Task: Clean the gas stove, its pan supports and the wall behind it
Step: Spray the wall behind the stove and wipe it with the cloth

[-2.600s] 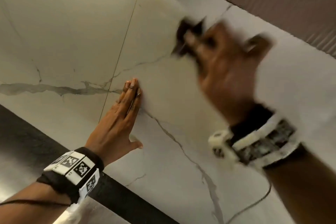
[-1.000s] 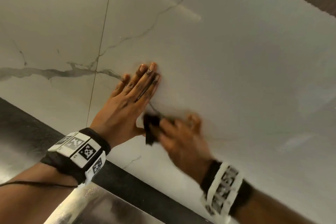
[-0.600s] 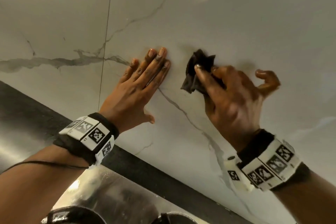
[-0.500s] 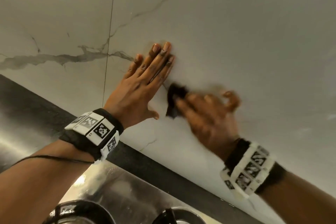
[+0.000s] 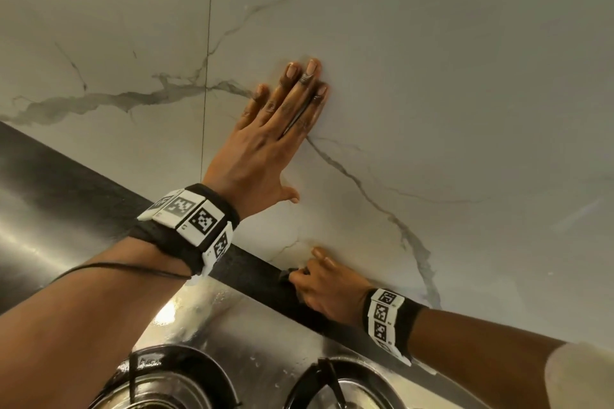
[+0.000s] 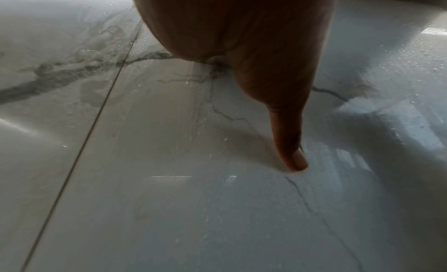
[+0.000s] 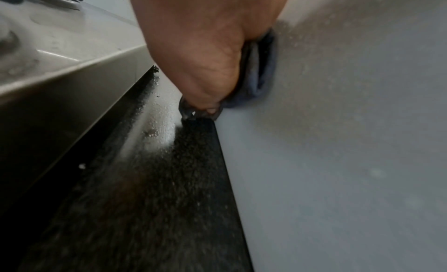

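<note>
The white marble wall (image 5: 448,83) with grey veins fills the head view. My left hand (image 5: 275,129) lies flat on it, fingers straight and together; its thumb (image 6: 290,142) presses the wet tile (image 6: 169,199). My right hand (image 5: 327,282) is low, where the wall meets the black counter strip (image 5: 252,272). It grips a dark cloth (image 7: 256,79) bunched against the wall (image 7: 350,142); in the head view only a corner of the cloth (image 5: 286,274) shows. The steel gas stove (image 5: 212,319) sits below, with two burners and black pan supports (image 5: 329,372).
A vertical tile joint (image 5: 207,76) runs left of my left hand. The black granite counter (image 5: 50,176) stretches away at the left. The stove's rear edge (image 7: 72,71) stands close to the wall, leaving a narrow dark gap (image 7: 150,180).
My right hand with the cloth has swept down the wall from beside my left hand to the wall's bottom edge. My left hand stays flat in place. The view has tilted down, showing the stove.
</note>
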Demonstrator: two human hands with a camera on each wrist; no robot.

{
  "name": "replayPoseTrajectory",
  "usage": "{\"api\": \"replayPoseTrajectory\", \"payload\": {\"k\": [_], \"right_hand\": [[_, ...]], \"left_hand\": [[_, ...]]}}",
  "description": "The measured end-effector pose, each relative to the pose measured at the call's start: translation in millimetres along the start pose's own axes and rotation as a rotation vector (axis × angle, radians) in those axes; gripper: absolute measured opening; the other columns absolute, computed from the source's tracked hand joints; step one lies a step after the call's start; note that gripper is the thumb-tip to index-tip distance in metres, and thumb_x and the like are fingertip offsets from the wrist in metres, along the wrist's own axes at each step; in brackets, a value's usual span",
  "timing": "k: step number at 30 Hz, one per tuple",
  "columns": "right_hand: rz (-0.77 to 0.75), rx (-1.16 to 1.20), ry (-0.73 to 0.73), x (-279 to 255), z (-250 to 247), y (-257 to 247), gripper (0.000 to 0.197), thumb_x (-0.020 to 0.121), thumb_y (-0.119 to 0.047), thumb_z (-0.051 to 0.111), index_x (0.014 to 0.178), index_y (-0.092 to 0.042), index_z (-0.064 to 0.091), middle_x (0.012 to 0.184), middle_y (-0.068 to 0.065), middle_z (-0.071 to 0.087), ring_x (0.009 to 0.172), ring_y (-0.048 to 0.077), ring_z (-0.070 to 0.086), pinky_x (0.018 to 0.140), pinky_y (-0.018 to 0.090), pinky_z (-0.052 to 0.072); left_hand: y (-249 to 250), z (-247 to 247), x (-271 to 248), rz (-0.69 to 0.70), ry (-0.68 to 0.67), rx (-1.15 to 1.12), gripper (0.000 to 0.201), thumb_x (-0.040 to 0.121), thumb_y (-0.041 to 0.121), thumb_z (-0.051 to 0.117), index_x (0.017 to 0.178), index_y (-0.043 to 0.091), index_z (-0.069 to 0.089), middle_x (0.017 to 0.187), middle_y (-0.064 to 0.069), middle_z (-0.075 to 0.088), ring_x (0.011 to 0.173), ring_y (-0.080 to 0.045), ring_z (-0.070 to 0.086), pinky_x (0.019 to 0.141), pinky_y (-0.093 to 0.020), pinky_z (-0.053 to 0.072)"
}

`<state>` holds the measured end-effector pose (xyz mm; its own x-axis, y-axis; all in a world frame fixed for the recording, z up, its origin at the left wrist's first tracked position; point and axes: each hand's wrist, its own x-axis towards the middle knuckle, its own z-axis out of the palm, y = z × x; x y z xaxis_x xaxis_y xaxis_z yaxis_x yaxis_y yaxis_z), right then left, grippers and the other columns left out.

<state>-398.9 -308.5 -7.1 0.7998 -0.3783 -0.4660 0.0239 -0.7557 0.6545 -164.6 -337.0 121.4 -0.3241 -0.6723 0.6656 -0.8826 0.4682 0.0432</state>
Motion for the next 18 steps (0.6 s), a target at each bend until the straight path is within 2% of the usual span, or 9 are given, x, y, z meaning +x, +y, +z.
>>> {"api": "replayPoseTrajectory", "payload": {"k": [4, 6, 9, 11, 12, 15, 17, 18], "right_hand": [[-0.024, -0.017, -0.061, -15, 3, -2, 0.036, 0.092, -0.041, 0.073, 0.125, -0.03, 0.071, 0.131, 0.005, 0.055, 0.104, 0.029, 0.062, 0.114, 0.06, 0.037], [0.075, 0.042, -0.015, -24, 2, -4, 0.041, 0.088, -0.039, 0.077, 0.127, -0.028, 0.07, 0.128, 0.002, 0.057, 0.105, 0.028, 0.063, 0.114, 0.06, 0.036], [0.421, 0.176, 0.274, -41, -15, 6, 0.044, 0.083, -0.029, 0.076, 0.126, -0.026, 0.069, 0.123, -0.001, 0.065, 0.104, 0.028, 0.066, 0.111, 0.058, 0.028], [0.629, 0.218, 0.478, -53, -37, 24, 0.044, 0.086, -0.018, 0.065, 0.129, -0.026, 0.069, 0.125, -0.001, 0.067, 0.109, 0.03, 0.065, 0.112, 0.058, 0.025], [0.707, 0.199, 0.532, -61, -50, 37, 0.046, 0.088, -0.014, 0.06, 0.132, -0.027, 0.069, 0.124, -0.002, 0.067, 0.109, 0.03, 0.063, 0.111, 0.057, 0.025], [0.883, 0.093, 0.642, -80, -73, 76, 0.047, 0.091, -0.008, 0.06, 0.133, -0.028, 0.068, 0.123, -0.003, 0.067, 0.106, 0.03, 0.063, 0.111, 0.054, 0.021], [0.932, 0.037, 0.733, -86, -64, 84, 0.043, 0.093, -0.008, 0.065, 0.131, -0.026, 0.07, 0.123, -0.002, 0.069, 0.102, 0.029, 0.065, 0.11, 0.055, 0.022], [0.916, 0.04, 0.774, -84, -54, 80, 0.041, 0.093, -0.007, 0.067, 0.131, -0.024, 0.072, 0.123, 0.0, 0.069, 0.1, 0.03, 0.065, 0.108, 0.057, 0.026]], "left_hand": [[1, -1, 0, -0.003, 0.007, -0.004, 0.157, 0.05, 0.056, 0.098, 0.167, 0.008, 0.003, 0.174, -0.017, -0.006, 0.16, -0.029, -0.014, 0.131, -0.054, 0.005], [1, -2, -1, -0.003, 0.001, -0.003, 0.158, 0.05, 0.056, 0.098, 0.167, 0.008, 0.003, 0.174, -0.017, -0.007, 0.16, -0.029, -0.014, 0.13, -0.055, 0.006], [1, -2, 0, -0.005, -0.009, -0.002, 0.158, 0.051, 0.057, 0.097, 0.167, 0.008, 0.001, 0.174, -0.016, -0.009, 0.16, -0.03, -0.014, 0.13, -0.054, 0.005], [2, -2, 0, -0.005, 0.0, -0.003, 0.156, 0.053, 0.057, 0.096, 0.167, 0.008, 0.002, 0.174, -0.016, -0.008, 0.16, -0.03, -0.012, 0.13, -0.054, 0.005], [3, -1, 0, -0.005, 0.007, -0.008, 0.154, 0.054, 0.057, 0.096, 0.167, 0.008, 0.002, 0.174, -0.017, -0.008, 0.16, -0.031, -0.012, 0.13, -0.055, 0.006], [4, -1, -1, -0.021, 0.004, -0.012, 0.155, 0.054, 0.053, 0.097, 0.167, 0.008, 0.001, 0.174, -0.016, -0.01, 0.16, -0.031, -0.013, 0.13, -0.055, 0.005], [4, -1, -1, -0.022, 0.003, -0.018, 0.156, 0.054, 0.051, 0.098, 0.167, 0.01, -0.001, 0.173, -0.013, -0.013, 0.16, -0.029, -0.016, 0.131, -0.053, 0.004], [4, -1, -1, -0.02, 0.005, -0.019, 0.156, 0.054, 0.051, 0.099, 0.167, 0.01, -0.002, 0.173, -0.012, -0.014, 0.16, -0.029, -0.016, 0.131, -0.053, 0.004]]}}
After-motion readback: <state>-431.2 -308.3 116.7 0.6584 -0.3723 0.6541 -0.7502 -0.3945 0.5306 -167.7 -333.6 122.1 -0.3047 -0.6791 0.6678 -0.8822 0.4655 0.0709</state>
